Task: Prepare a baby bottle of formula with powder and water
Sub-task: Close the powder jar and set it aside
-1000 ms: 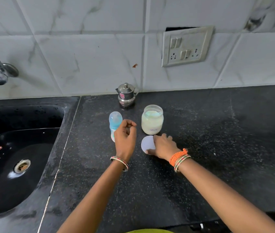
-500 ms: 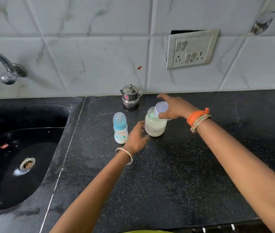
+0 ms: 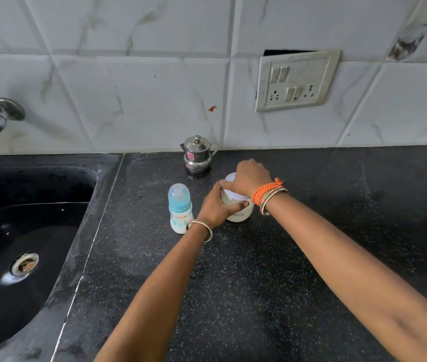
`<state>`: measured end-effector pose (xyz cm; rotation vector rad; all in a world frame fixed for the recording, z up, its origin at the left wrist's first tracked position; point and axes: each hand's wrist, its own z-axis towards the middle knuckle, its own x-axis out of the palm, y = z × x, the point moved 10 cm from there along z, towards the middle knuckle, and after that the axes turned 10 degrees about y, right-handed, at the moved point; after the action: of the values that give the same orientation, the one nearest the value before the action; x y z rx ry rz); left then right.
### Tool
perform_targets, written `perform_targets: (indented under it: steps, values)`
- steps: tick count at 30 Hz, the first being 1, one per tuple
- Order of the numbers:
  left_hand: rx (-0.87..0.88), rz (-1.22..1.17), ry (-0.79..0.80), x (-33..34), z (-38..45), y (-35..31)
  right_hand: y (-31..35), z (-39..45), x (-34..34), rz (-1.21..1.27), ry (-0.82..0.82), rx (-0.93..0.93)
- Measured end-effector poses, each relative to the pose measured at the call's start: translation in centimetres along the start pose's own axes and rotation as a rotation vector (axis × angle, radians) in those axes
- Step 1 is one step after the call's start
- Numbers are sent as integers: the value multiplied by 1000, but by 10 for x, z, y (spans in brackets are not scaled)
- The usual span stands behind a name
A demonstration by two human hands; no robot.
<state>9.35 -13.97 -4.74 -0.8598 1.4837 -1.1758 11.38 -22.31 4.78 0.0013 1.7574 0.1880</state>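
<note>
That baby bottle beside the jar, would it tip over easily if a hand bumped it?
Probably yes. The baby bottle stands upright, tall and narrow on a small base, so a knock from the left hand close beside it could topple it. Its round body would likely roll on the smooth counter. It looks like light plastic, so probably not fragile.

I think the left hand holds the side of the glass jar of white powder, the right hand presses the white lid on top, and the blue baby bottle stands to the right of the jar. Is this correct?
Not fully. In the head view the blue baby bottle stands to the left of the glass jar of white powder, not the right. The left hand does hold the jar's side, and the right hand is on the white lid.
</note>
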Motion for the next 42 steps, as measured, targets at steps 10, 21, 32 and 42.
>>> perform_targets:
  steps: [10,21,32,42]
  values:
    - [-21,-40,9,2,2,5,17,-8,3,28,268,-304]
    - [-3,-40,-43,1,-6,1,6,3,8,150,163,-94]
    - [-12,88,-56,6,-11,-8,1,-12,24,1,2,-48]
    - [-34,6,-145,-11,3,-13,-53,64,-41,333,-212,-64]
